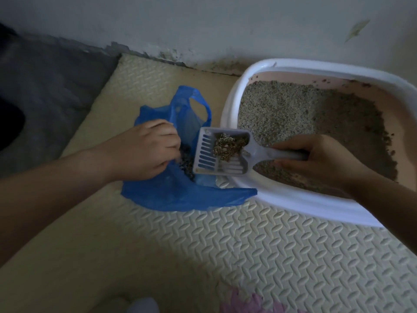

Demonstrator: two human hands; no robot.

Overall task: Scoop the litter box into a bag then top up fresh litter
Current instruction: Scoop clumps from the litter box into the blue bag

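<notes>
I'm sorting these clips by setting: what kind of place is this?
Probably a cat's corner in a home: a litter box beside a stained wall, on embossed foam floor mats.

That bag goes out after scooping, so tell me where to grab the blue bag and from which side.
Grip the blue bag by its handle loop, which stands up at the far end, toward the wall. Come from above and the left: the litter box and the scoop in the right hand crowd the right side. The left hand grips the mouth edge.
</notes>
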